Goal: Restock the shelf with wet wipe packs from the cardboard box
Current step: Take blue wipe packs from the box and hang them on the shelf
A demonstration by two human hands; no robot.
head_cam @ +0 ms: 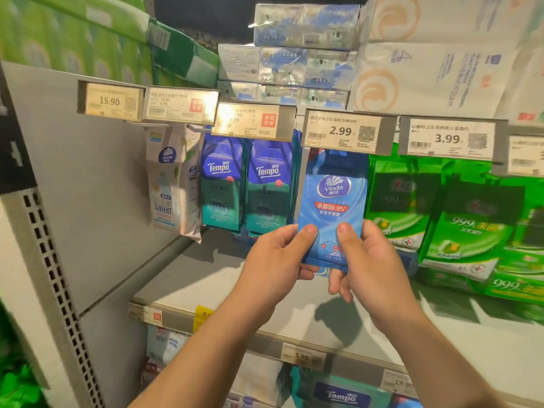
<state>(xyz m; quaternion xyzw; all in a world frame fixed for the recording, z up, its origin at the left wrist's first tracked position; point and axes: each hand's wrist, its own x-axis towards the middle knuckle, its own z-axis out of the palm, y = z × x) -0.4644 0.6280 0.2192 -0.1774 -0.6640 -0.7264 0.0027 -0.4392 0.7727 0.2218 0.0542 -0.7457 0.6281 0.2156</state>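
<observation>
Both hands up at the peg row w/ one blue Vinda wet wipe pack [334, 207]. Left hand [275, 260] pinches its lower left corner, thumb on front; right hand [366, 260] pinches the lower right, thumb on front, fingers curled behind. Pack's top edge sits tucked behind the 2.99 price tag [341, 132], between the Tempo packs [269, 184] and green 999 packs [468, 219]; can't tell if it's on the hook yet. Pack looks light, thin, floppy, w/ slick film, so prob. bends if held low. Better grip near the top hang hole for threading. Cardboard box not in view.
</observation>
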